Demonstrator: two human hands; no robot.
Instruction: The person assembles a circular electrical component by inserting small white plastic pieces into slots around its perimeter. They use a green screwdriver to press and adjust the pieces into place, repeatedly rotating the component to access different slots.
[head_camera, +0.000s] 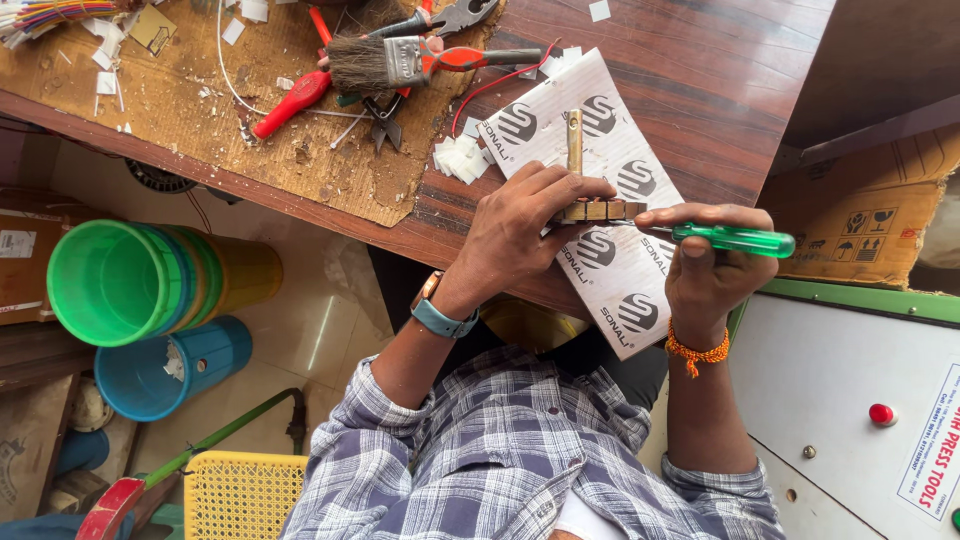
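- Brass fitting (596, 209) being pinned on the printed sheet (620, 270) by left hand (520, 235), fingers clamped on it.
- Right hand (705, 265), closed on green screwdriver (730, 239), is driving its tip into the fitting's right end.
- Next likely needs steady twisting, the fitting held still.

Part of the brass block (597, 210) is covered by the fingers (560, 188) of the left hand (520, 235), and the screwdriver (725, 239) tip at the block is too small to be made out. Beyond the block, the pliers (462, 14) are cut off by the top edge. The worktop (700, 90) under the block is hidden by a printed sheet (620, 270).
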